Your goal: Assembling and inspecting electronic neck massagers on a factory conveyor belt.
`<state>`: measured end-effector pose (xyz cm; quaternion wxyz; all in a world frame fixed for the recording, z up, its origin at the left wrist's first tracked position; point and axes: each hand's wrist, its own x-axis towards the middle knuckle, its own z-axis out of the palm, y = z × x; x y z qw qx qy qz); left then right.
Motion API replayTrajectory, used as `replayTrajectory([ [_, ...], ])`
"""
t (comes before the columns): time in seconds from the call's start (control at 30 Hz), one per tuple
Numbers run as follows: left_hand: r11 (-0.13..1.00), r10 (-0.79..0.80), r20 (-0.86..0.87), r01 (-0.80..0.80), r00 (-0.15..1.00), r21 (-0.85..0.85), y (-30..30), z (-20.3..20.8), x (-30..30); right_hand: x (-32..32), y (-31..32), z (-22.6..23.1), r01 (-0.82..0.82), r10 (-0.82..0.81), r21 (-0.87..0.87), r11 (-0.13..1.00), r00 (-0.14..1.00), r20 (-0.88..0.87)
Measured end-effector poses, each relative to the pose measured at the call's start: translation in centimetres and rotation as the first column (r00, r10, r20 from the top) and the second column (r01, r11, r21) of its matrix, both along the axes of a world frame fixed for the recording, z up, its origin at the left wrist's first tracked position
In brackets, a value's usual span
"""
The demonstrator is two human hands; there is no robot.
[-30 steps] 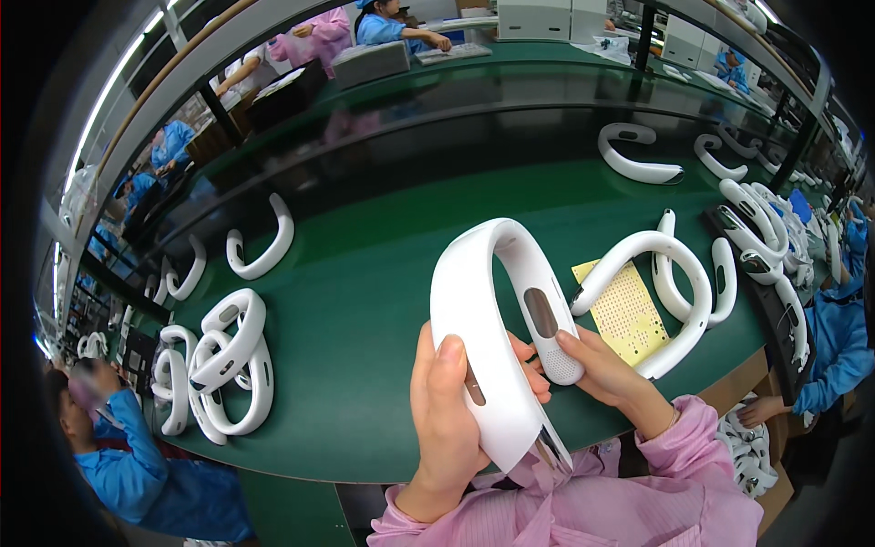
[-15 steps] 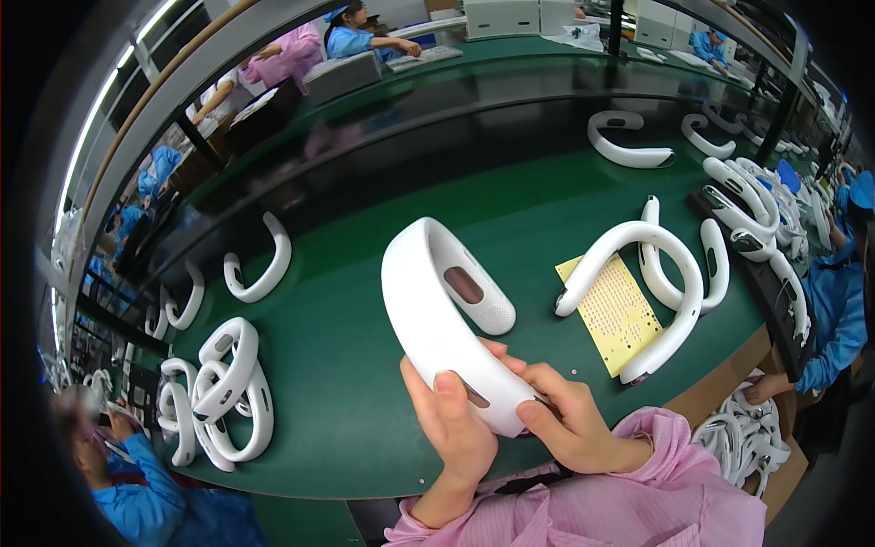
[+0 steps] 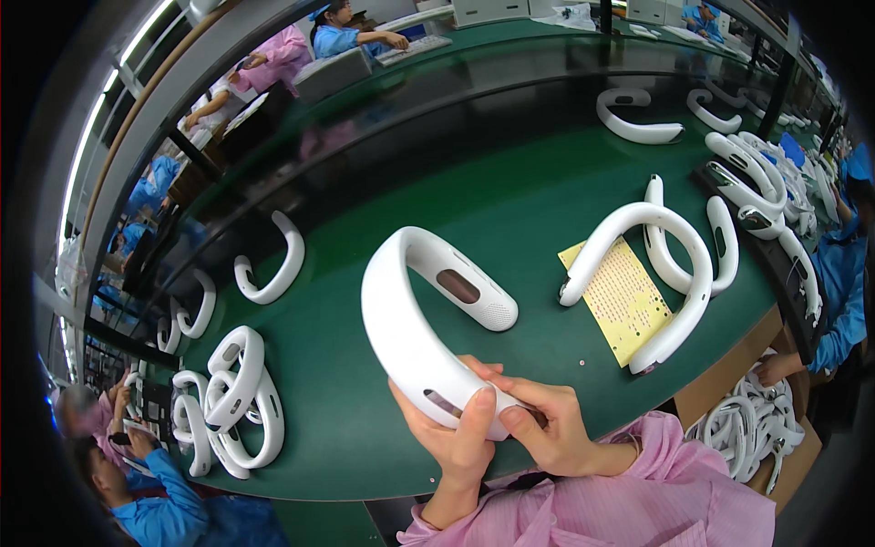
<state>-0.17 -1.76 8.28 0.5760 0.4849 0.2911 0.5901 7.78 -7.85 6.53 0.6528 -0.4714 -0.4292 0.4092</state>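
Left fingers (image 3: 476, 421) and right fingers (image 3: 550, 402) curl closed round a white band (image 3: 398, 314); a cardboard box (image 3: 800, 463) holds piled white pieces (image 3: 740, 422)

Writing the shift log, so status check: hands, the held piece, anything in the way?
Left hand, right hand: both closed on white curved band, near end. Far end free. Yellow card, second white band off right, not touching it.

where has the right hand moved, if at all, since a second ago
Yes, the right hand shifted lower-left in view, away from the yellow board.
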Motion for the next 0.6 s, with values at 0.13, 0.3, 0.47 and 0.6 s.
replayTrajectory([
  [0.13, 1.000, -0.027, 0.011, 0.027, 1.000, 0.011, 1.0, 0.3, -0.5, 3.1, 0.5, 0.8, -0.277, 0.287, -0.182, 0.943, 0.957, 0.029],
  [0.3, 0.882, -0.442, 0.466, 0.465, 0.766, 0.072, 3.2, -0.5, -3.6, 9.2, 2.8, -0.2, 0.307, -0.350, 0.179, 0.935, 0.714, 0.607],
  [0.47, 0.708, -0.620, 0.701, 0.636, 0.353, 0.306, 4.0, -3.2, -4.8, 10.3, 2.2, -1.2, -0.387, 0.341, -0.124, 0.914, 0.895, -0.286],
  [0.6, 0.889, -0.438, 0.292, 0.457, 0.850, 0.004, 4.3, -2.3, -5.4, 10.0, 0.5, -1.1, -0.313, 0.273, -0.130, 0.941, 0.927, -0.258],
])
